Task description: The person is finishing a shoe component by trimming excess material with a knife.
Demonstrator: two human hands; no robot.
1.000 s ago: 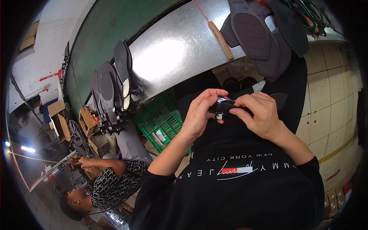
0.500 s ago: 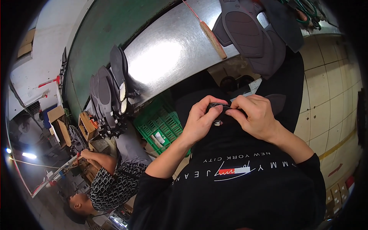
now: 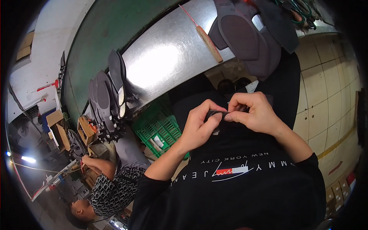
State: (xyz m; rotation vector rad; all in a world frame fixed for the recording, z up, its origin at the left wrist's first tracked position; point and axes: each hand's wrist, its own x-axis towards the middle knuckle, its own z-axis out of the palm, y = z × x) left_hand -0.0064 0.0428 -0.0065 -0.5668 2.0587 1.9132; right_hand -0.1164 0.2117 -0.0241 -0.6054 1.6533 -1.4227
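We are holding a small dark piece [image 3: 215, 113], thin and flat like a strip of shoe material, just in front of our chest, above the black T-shirt [image 3: 245, 180]. Our left hand [image 3: 199, 128] is curling closed around its near end, thumb and fingertips pinching it, while our right hand [image 3: 253, 113] is closing thumb and forefinger on the other end, so both hands are meeting on the piece. It is looking light, limp and bendable to us, so we are judging that a fingertip pinch at the edges suits it better than a full grip; what exactly it is we cannot tell. Beyond the hands, dark shoe soles [image 3: 239, 36] are lying on the shiny metal worktop [image 3: 165, 65], beside a wooden-handled tool [image 3: 209, 43]. A green plastic crate [image 3: 159, 128] is sitting lower down, and another person [image 3: 111, 184] is working nearby.
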